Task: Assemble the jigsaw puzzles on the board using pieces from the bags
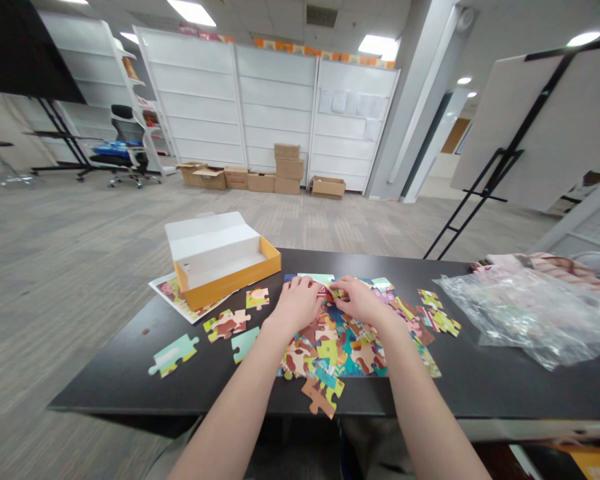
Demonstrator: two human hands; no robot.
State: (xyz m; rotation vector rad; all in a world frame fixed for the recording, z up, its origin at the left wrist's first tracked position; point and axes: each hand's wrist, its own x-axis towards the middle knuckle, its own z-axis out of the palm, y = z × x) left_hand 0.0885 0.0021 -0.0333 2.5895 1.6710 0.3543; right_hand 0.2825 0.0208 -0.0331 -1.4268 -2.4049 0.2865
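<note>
Colourful cardboard puzzle pieces [347, 347] lie mid-table on the black table [480, 380]. Left hand [297, 303] and right hand [363, 300] curl over them, fingertips pinching a small red piece [325, 291] together. Glossy, knobby shapes; open yellow box [225, 257] sits nearby.

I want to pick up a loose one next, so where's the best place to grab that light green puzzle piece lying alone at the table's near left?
Take the light green puzzle piece by its long straight edges, thumb on one, fingers on the other, coming from above with the left hand. It lies flat on the bare black table, apart from the other pieces, so you probably need to tip or slide an edge up first.
</note>
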